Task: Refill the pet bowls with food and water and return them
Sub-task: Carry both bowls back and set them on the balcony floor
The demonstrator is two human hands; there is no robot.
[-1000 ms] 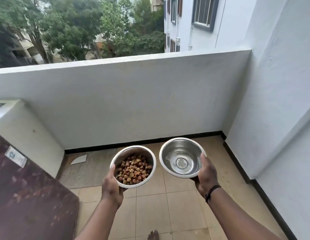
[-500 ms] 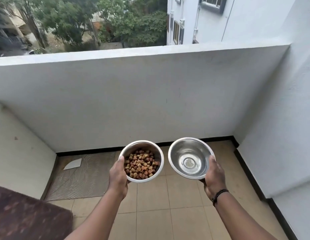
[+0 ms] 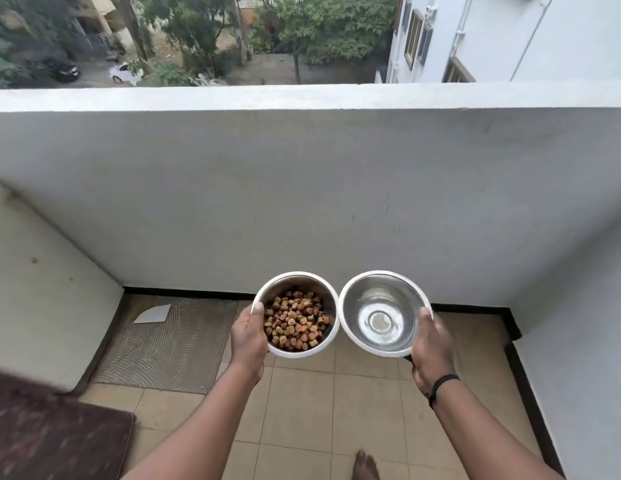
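Note:
I hold two steel bowls side by side above a tiled balcony floor [image 3: 302, 410], their rims almost touching. The food bowl [image 3: 297, 292], filled with brown and orange kibble, is gripped at its left rim by my left hand [image 3: 248, 339], thumb over the edge. The water bowl [image 3: 382, 289], shiny inside with clear water, is gripped at its right rim by my right hand [image 3: 432, 348], which wears a dark wristband. Both bowls are roughly level.
A white parapet wall [image 3: 302, 188] closes the balcony ahead, with side walls left and right. A ribbed grey mat [image 3: 170, 344] with a white scrap on it lies at the left floor. A dark brown surface [image 3: 52, 431] fills the lower left. My bare foot [image 3: 364, 465] shows below.
I have stepped closer to the parapet and the view has tipped down and right. Both bowls stay in my hands, now closer together. The brown surface has slid toward the lower left.

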